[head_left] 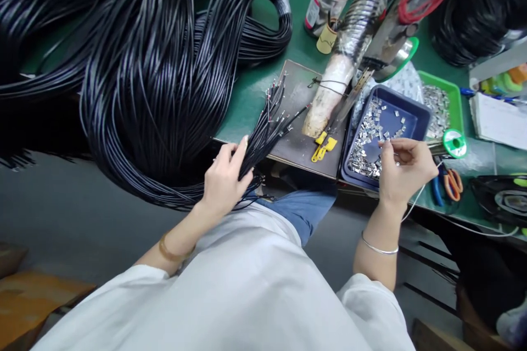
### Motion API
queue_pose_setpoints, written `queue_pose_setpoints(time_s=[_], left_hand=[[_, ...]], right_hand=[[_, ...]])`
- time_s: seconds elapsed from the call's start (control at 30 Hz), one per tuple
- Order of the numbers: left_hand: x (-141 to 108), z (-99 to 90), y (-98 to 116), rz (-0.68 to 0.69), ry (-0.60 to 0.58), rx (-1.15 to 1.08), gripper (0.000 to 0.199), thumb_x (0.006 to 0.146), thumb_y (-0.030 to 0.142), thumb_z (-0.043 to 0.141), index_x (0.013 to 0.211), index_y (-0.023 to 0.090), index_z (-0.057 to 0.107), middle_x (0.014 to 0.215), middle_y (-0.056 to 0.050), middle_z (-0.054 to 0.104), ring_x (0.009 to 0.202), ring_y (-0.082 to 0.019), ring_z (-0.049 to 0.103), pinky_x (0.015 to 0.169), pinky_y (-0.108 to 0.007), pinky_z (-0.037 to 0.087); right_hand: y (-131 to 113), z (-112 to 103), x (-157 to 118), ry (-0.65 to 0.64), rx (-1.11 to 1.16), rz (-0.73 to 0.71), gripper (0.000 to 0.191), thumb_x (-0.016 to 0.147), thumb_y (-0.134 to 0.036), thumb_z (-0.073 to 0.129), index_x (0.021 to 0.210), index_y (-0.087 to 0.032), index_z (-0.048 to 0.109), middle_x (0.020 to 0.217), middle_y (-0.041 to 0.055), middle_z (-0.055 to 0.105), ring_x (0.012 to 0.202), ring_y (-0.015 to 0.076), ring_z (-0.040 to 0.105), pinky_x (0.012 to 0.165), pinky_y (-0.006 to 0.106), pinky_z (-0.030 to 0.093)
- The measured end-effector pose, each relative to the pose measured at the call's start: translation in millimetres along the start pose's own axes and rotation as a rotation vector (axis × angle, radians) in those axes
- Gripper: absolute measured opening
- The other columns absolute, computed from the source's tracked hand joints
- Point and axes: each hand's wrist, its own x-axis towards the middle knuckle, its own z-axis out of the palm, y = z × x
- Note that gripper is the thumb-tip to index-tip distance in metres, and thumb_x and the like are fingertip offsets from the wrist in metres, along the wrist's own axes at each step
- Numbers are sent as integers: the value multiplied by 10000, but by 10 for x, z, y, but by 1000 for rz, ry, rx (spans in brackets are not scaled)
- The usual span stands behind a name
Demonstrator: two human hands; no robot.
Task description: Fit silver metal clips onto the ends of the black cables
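Note:
Near the table's front edge, my left hand is closed round a bunch of thin black cables. Their stripped ends, some with small metal tips, fan out over a brown board. My right hand is over the right part of a dark blue tray, its thumb and index finger pinched together; what is between them is too small to name. Many small silver metal connectors lie in the tray. Two yellow clips sit on the board beside the tray.
Large black cable coils cover the left. A ribbed duct reaches down over the board. Behind are a jar and a green tray; to the right, a solder spool, orange-handled pliers and papers.

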Motion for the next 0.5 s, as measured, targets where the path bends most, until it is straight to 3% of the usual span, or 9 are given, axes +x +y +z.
queue_pose_setpoints(time_s=[0.1,0.2,0.3,0.37,0.5], left_hand=[[129,-47,-130,-47,123,-182,440,859,242,624,1298,220,648,1023,-70,652,916,-201,635,848,-316,527],[404,-63,-137,-100,265,-254,390,821,318,721,1203,240,708,976,-50,640,869,-186,616,824,-305,513],[607,-10,-96,-48,129,-271,329,858,400,693,1115,202,748,894,-45,630,817,-180,604,798,-304,493],[658,26,-102,-47,145,-311,304,931,396,595,1084,189,757,855,-45,631,780,-166,600,774,-292,483],[665,19,-182,-96,436,-340,273,957,357,552,1118,245,742,862,-48,621,750,-161,579,745,-297,474]], right_hand=[[48,22,-2,6,29,6,149,831,-320,655,811,-172,647,834,40,702,714,135,694,655,256,546],[73,34,-14,2,65,29,157,832,-324,655,822,-167,646,846,39,703,720,133,696,677,261,562],[87,45,-29,-2,72,42,174,828,-338,662,822,-165,645,862,46,708,746,138,704,692,263,566],[96,55,-37,11,98,54,174,821,-335,674,814,-165,641,863,47,711,760,148,715,694,269,569],[114,75,-42,31,172,67,157,802,-310,697,798,-171,625,839,35,705,761,170,744,687,276,577]])
